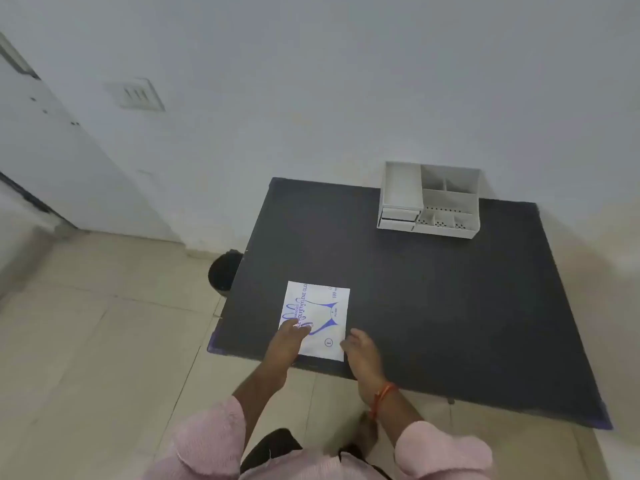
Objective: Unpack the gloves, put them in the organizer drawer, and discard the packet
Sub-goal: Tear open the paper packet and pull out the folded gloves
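Glove packet [317,317] flat near table [433,306] edge, both grips loose on it; organizer [429,200] far back, bin [224,270] left.

Glove packet [318,315] flat on dark table [433,306], both hands on its near edge, white organizer [431,200] behind

Packet [317,318] print: partly being covered by the left hand [289,342]; smaller lettering being lost to blur.
Packet near-left corner: being hidden under the left hand.
Packet contents: not being shown through the wrapper.
Bin [224,270]: mostly being hidden behind the table [450,306] edge; opening not being shown.
Organizer [429,200] drawers: fronts being seen at lower left only; interiors being concealed.
Organizer compartments: floors partly being blocked by their own walls.
Sleeves [445,452]: being cut off by the bottom edge.
Wall switch plate [136,94]: detail being blurred.
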